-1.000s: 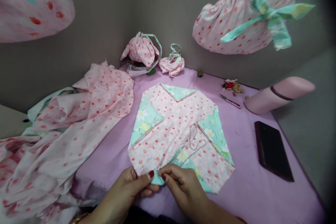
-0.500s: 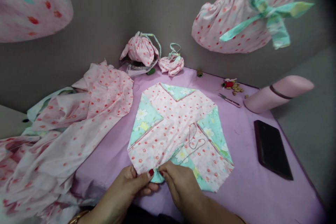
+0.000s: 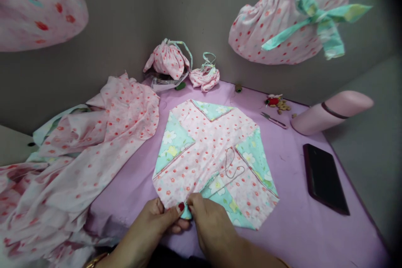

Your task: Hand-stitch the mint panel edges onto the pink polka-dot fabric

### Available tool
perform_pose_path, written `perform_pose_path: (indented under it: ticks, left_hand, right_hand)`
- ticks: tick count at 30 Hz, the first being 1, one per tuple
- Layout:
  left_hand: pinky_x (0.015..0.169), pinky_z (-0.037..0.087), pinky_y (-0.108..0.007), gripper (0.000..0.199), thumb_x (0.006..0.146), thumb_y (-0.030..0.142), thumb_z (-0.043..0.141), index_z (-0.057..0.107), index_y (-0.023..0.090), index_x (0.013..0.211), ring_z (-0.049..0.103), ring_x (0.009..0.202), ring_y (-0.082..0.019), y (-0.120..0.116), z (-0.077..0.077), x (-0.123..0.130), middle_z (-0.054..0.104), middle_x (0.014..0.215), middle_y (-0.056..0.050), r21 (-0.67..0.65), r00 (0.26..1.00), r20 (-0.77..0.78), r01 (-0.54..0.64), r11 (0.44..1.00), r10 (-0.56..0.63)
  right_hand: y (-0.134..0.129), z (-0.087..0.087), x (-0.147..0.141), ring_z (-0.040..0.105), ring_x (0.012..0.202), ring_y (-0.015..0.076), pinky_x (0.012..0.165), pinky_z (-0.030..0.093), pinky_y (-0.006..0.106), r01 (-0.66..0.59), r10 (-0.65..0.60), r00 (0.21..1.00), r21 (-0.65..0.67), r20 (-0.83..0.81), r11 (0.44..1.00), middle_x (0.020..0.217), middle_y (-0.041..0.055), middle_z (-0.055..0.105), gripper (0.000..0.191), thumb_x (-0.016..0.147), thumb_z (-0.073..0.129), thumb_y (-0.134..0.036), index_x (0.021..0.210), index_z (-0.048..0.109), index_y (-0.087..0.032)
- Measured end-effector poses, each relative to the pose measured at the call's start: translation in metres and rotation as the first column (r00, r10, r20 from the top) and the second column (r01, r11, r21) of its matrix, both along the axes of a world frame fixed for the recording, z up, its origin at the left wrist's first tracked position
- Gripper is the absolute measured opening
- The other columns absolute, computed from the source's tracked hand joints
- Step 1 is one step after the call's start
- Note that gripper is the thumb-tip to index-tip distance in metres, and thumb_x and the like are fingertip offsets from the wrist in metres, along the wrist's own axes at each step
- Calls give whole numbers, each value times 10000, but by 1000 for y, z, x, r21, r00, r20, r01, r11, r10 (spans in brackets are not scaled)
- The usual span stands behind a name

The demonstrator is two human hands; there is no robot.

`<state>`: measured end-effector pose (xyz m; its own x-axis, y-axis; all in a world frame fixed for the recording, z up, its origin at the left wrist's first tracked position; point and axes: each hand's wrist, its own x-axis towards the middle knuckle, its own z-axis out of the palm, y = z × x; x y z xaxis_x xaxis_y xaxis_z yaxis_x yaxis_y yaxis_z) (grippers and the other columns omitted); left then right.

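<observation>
An eight-sided piece of pink floral fabric lies flat on the table, with mint-green flowered triangles at its corners. At its near edge my left hand pinches the cloth between thumb and fingers. My right hand is closed close beside it at the same folded mint edge. Whatever its fingertips grip is hidden; a needle cannot be made out. A loose dark thread loops over the fabric and runs toward the right hand.
Pink fabric is heaped at left. Thread snips, a pink bottle and a dark phone-like slab lie or stand at right. Small drawstring pouches sit at the back. A bow-tied pouch hangs above.
My right hand has shifted slightly, its fingers turning in over the folded edge close to the left thumb. The left hand keeps its pinch, and the fabric lies as before.
</observation>
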<state>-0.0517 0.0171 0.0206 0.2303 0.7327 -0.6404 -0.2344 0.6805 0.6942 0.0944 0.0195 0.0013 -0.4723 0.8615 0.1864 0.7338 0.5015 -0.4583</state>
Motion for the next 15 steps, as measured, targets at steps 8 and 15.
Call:
perform_pose_path:
  ticks: [8,15]
  left_hand:
    - [535,439,-196,283,641,383,695,689,110,714,593,542,-125,0,-4,1,691,555,-31,8,1000,-16,11,1000,-11]
    - [508,413,-185,216,644,338,695,669,126,677,582,533,-115,-1,-9,1,680,566,-5,15,1000,-5,10,1000,-10]
  right_hand:
    - [-1,10,-1,565,487,134,435,349,216,-8,9,1000,-42,28,999,592,-18,591,218,660,506,-41,823,464,-180]
    - [19,41,6,552,616,140,506,370,221,-61,70,996,-140,61,988,772,23,552,70,819,494,-188,779,550,-198]
